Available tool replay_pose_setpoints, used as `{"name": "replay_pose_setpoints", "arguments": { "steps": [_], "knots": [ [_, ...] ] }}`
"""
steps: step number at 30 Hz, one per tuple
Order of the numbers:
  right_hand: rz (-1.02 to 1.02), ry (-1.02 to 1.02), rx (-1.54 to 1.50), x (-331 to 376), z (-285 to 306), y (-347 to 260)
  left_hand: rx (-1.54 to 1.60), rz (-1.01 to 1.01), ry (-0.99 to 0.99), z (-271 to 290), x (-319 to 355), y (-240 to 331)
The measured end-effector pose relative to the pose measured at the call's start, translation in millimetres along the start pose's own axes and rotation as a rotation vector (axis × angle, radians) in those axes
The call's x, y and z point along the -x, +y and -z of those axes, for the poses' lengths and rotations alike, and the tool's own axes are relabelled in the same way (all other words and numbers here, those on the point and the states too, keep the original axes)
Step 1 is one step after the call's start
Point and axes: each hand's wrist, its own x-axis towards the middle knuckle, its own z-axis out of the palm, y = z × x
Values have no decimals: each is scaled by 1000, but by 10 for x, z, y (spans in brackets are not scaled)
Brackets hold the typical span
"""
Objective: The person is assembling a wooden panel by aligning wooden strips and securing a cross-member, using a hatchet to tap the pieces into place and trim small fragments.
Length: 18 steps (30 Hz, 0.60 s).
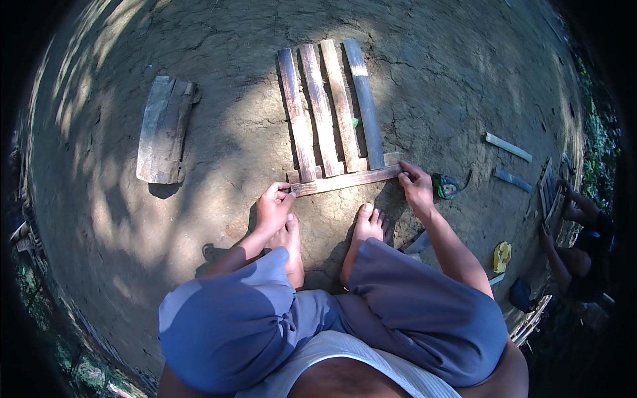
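A flat wooden slat (348,181) lies crosswise just beyond my bare feet. My left hand (272,207) pinches its left end, and my right hand (417,187) grips the right end between thumb and fingers. Directly behind it sits another cross slat (391,160), mostly covered. Several long strips fan away from there side by side with gaps between them, their near ends resting on that rear piece. Among them are a brown strip (296,113), a pale strip (340,99) and a dark grey strip (365,106) on the right.
Beside my right hand is a green-and-black tape measure (446,187). A wide split wooden piece (162,129) lies far left. Loose strips (509,146) and a yellow object (502,257) are on the dirt at right, where another person (577,255) handles slats. A grey flat piece (418,243) lies near my right foot.
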Motion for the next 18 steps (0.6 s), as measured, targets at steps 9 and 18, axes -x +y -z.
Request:
{"name": "replay_pose_setpoints", "arguments": {
  "steps": [9, 18],
  "knots": [
    [-2, -22, -41, -44, 7, 143, -13, 25, -28, 36, 10, 32],
    [-134, -6, -227, 143, -9, -21, 105, 14, -102, 97, 152, -88]
  ]
}}
